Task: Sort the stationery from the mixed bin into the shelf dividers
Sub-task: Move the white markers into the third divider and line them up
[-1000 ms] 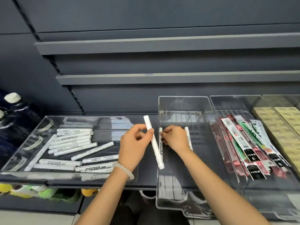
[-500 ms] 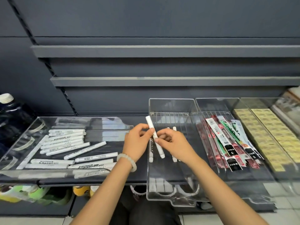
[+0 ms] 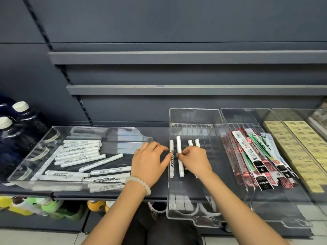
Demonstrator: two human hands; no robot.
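The wide clear mixed bin (image 3: 106, 128) on the left holds several white markers (image 3: 79, 154) lying loose. A narrow clear divider tray (image 3: 194, 112) stands to its right with white markers side by side in it. My right hand (image 3: 195, 161) pinches the second marker (image 3: 179, 144) near its middle, and that marker lies lengthwise in the tray next to the leftmost marker (image 3: 171, 167). Two more marker tips (image 3: 193, 142) show above my right hand. My left hand (image 3: 150, 161) holds nothing, its relaxed fingers reaching to the tray's left wall.
Another clear tray (image 3: 247, 114) to the right holds red, green and black refill packs (image 3: 256, 156). Yellow boxes (image 3: 300, 147) fill the far right. Dark bottles with white caps (image 3: 19, 121) stand at the far left. Yellow and green items (image 3: 35, 206) lie under the shelf.
The marker went from my left hand to my right and now lies in the divider tray beside the leftmost marker. My left hand has let go and opened.
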